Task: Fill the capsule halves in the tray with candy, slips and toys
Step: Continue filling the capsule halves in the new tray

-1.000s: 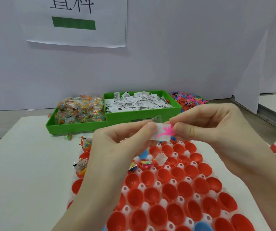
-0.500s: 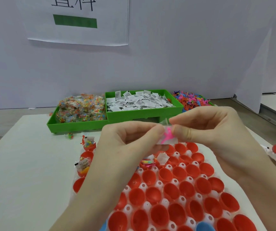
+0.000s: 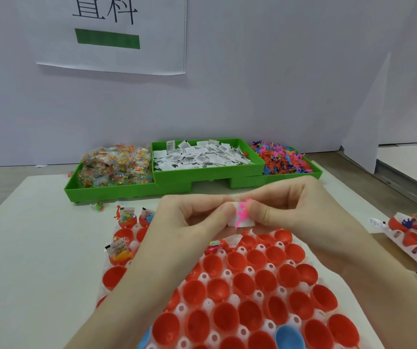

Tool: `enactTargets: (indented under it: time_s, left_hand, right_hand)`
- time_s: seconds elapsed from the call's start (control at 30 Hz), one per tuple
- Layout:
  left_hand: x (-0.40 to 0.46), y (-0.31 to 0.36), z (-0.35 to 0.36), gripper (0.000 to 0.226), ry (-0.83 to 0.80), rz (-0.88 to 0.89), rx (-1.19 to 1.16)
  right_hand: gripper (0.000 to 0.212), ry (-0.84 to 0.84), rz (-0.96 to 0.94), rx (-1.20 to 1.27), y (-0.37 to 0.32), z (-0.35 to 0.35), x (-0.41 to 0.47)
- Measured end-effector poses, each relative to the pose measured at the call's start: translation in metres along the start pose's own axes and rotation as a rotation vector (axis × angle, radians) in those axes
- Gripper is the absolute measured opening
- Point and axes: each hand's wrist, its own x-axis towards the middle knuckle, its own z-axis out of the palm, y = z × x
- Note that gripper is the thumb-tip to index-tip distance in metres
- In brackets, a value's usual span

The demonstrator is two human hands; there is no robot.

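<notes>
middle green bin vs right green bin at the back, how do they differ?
The middle green bin holds white printed paper slips; the right green bin holds a heap of small multicoloured toys. The middle bin sits higher, its front wall overlapping the lower right bin. The middle bin's whole rim shows; the right bin's near edge is partly hidden by the right hand. Both are green, open-topped plastic.

A white paper sign (image 3: 116,34) with black characters and a green bar hangs on the pale wall (image 3: 278,84) behind the table.

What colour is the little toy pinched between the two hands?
Bright pink: the toy, held against a white slip, shows best in the head view.
</notes>
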Motion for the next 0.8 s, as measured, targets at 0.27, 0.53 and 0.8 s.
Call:
enactTargets:
  time_s: [0.27,0.53,0.8]
  left_hand:
    - [0.016,-0.022,0.004,0.011,0.039,0.001,0.517]
    - [-0.002,-0.064,0.034,0.063,-0.355,0.304,1.469]
    - [0.001,-0.071,0.034,0.051,-0.368,0.392,1.429]
  right_hand:
    - [0.028,0.161,0.005,-0.443,0.026,-0.032,0.014]
    - [0.009,0.052,0.005,-0.905,0.072,-0.027,0.032]
    - [0.011,0.007,0.005,-1.019,0.075,-0.024,0.033]
